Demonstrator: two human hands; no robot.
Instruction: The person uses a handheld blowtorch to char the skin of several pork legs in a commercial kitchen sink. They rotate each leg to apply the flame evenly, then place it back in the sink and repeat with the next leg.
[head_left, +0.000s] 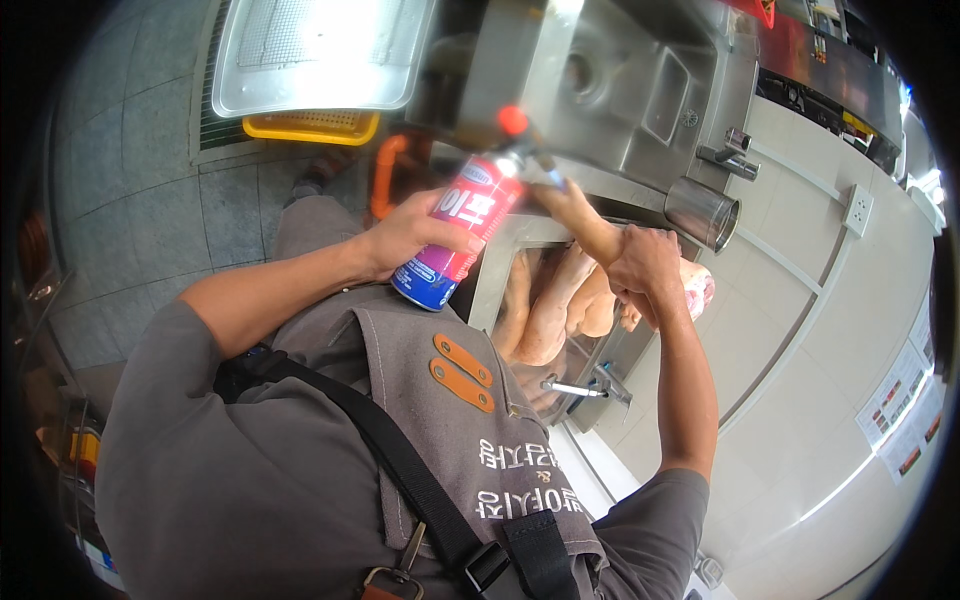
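Note:
My left hand (431, 232) is closed around a gas canister (469, 225) with a torch head (525, 146) and a red knob on top. The torch nozzle tilts down towards the narrow end of a pig's leg (589, 217), with a bluish glow at its tip. My right hand (645, 262) grips that leg around its middle, its cut meaty end showing beyond my wrist. Below it, several more pieces of pig's leg (544, 322) lie in a stainless steel sink basin (491, 289). My forearm and hand hide part of the held leg.
Another steel sink (637, 90) lies ahead, with a tap (727, 154) and a steel container (701, 214) by the wall. A second tap (585, 388) reaches over the near basin. At left are a metal tray (322, 60), a yellow basket (311, 129) and an orange pipe (384, 172).

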